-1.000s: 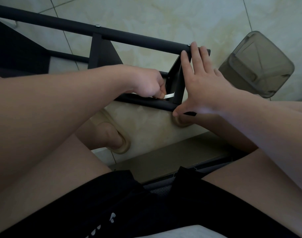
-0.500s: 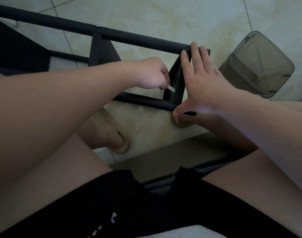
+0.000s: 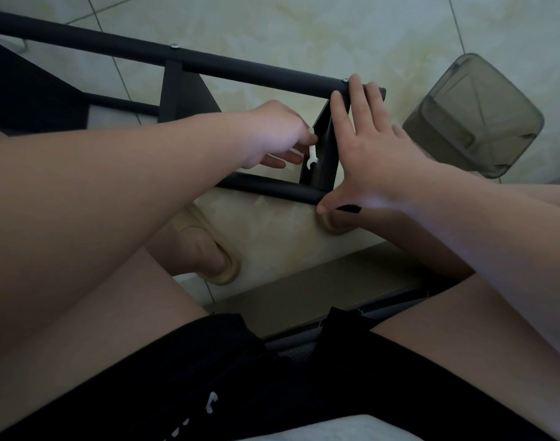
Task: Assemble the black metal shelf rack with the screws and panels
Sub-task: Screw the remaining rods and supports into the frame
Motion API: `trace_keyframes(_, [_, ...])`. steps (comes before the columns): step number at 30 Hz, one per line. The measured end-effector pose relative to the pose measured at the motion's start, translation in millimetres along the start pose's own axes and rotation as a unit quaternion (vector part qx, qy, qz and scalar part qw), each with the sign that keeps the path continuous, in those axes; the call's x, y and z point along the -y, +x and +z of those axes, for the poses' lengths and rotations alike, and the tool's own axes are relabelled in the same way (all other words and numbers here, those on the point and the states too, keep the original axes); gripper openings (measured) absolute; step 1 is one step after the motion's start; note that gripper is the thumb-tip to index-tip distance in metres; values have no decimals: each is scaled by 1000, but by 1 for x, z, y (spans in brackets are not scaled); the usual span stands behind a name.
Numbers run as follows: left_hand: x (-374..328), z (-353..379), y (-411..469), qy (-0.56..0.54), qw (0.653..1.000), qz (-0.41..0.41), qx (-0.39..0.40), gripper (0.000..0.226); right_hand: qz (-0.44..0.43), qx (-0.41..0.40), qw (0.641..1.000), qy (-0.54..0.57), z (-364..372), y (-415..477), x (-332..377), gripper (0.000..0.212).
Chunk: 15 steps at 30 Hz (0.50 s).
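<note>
Now L hand (image 3: 272,135) pinches white wrench (image 3: 312,151); R hand (image 3: 379,154) flat on rack panel (image 3: 325,162); grey bin (image 3: 472,116) nearby.

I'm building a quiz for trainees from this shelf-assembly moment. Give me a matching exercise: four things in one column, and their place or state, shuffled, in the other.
Things
1. left hand
2. right hand
3. white wrench
4. grey bin

Place or state
A. on the tiled floor, apart from the rack
B. fingers spread flat against the end panel
C. fingers curled in a pinch
D. set against the end panel's inner side, above the lower tube

Pairs: 1-C, 2-B, 3-D, 4-A
</note>
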<state>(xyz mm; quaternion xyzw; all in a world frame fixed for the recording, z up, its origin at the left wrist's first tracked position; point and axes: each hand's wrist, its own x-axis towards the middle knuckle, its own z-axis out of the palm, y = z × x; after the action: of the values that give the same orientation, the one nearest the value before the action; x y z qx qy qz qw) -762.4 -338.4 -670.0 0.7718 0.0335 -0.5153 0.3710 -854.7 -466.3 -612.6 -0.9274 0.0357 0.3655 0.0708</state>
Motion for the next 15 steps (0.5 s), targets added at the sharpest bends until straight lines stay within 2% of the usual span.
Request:
trace_keyframes(8, [-1, 2, -3, -35, 999, -7, 11, 5, 0, -2, 1000, -1, 1, 1, 0, 152])
trace_keyframes(15, [-4, 3, -5, -71, 996, -47, 33, 15, 2, -4, 1000, -1, 1, 1, 0, 153])
